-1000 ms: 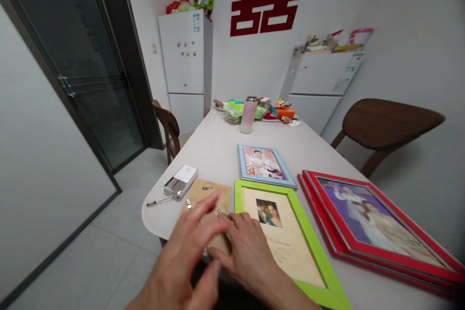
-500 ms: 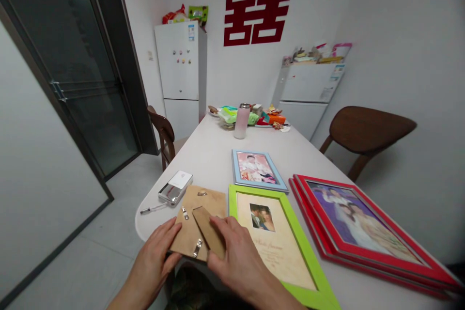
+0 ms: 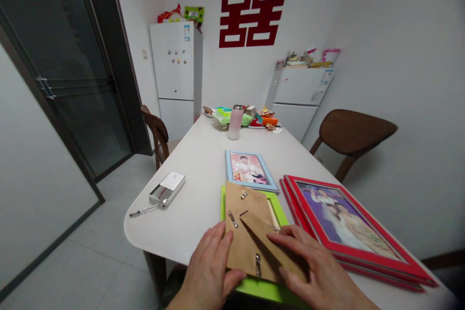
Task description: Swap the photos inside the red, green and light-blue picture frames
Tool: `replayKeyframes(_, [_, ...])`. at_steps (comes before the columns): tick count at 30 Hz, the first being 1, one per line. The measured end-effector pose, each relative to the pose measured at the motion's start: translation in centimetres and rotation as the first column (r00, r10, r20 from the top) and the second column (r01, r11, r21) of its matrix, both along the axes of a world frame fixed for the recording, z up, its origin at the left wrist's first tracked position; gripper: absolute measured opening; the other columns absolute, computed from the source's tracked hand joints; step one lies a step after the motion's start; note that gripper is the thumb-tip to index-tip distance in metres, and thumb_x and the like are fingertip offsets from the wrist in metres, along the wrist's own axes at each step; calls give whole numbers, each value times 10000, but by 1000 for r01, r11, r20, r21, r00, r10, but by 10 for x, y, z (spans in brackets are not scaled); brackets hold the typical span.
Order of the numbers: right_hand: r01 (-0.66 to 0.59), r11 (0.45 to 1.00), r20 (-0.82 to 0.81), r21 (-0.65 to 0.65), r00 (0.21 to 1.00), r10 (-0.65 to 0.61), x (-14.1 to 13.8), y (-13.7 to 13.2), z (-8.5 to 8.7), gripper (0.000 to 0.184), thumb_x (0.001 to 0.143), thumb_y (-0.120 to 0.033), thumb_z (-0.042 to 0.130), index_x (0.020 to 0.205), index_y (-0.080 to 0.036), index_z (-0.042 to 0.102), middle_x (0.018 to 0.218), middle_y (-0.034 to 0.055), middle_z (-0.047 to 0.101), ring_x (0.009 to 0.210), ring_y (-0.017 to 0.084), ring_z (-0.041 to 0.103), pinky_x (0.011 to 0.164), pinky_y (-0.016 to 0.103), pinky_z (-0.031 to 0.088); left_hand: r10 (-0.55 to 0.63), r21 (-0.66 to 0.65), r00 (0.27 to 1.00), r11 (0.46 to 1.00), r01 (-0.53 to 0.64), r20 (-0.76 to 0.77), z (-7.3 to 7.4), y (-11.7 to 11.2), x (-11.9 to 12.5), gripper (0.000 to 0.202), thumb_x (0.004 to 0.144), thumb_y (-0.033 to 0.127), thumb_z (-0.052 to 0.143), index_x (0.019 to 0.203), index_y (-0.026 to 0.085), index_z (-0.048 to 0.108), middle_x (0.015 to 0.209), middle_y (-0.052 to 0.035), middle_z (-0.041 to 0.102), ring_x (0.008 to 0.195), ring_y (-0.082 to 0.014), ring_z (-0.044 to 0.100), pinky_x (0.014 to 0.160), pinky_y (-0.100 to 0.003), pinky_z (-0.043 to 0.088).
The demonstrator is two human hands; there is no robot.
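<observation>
A brown frame backboard (image 3: 238, 242) with several metal clips lies tilted over the lime-green picture frame (image 3: 278, 208), covering most of it. My left hand (image 3: 210, 261) grips the board's lower left edge, thumb at the bottom. On the right, my right hand (image 3: 312, 261) holds the fold-out stand flap (image 3: 269, 235), which is raised partly off the board. Whether the board touches the green frame I cannot tell. Just beyond is a light blue picture frame (image 3: 250, 169) with a photo. Stacked red picture frames (image 3: 348, 223) lie to the right.
A power bank (image 3: 167, 189) with a short cable lies on the white table (image 3: 160, 232) at the left. Farther back stand a pink bottle (image 3: 236, 122) and a pile of snack packets (image 3: 223, 117). Brown chairs (image 3: 358, 131) flank the table, with fridges (image 3: 174, 63) behind.
Both hands have carried the backboard from the bare table on the left to the right, over the green frame. The view has also shifted slightly.
</observation>
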State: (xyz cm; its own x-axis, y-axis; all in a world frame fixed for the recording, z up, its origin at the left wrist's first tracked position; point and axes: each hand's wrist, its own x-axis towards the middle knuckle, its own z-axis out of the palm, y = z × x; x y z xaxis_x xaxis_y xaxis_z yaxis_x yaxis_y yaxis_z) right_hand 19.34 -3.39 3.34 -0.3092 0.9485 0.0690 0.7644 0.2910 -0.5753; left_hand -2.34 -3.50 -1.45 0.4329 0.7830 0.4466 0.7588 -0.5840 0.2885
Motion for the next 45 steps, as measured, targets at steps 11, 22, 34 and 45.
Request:
replayKeyframes(11, [-3,997,95,74,996,-4,7,6,-27,447,604,-195,475,1042,-216,563,1035,90,495,966,233,460,859,412,343,33,-164,996,985,-47,-87,2,8,19,269,679,215,596,932,127,579,1153,-151,512,1075,-288,452,903,-484,361])
replayKeyframes(22, [84,973,190,213,974,-126,8,31,-34,307,783,-239,369,956,-134,599,898,106,538,863,196,483,791,329,379,-159,-366,984,923,120,-77,15,6,16,741,574,511,636,1166,121,421,1254,-165,395,1167,-288,331,965,-511,220])
replayKeyframes(34, [169,956,225,242,948,-225,13,52,-45,278,771,-184,388,815,-146,660,780,86,518,770,185,474,705,289,394,-145,-446,981,892,73,-129,20,9,17,638,576,459,650,1108,160,464,1283,-111,375,1186,-243,309,992,-434,194])
replayKeyframes(45, [71,935,201,347,968,-148,11,32,-43,275,769,-191,389,902,-131,622,952,131,514,903,226,446,790,362,382,-136,-457,978,888,49,-158,25,7,20,615,592,449,640,1109,166,461,1293,-108,360,1193,-227,299,995,-416,182])
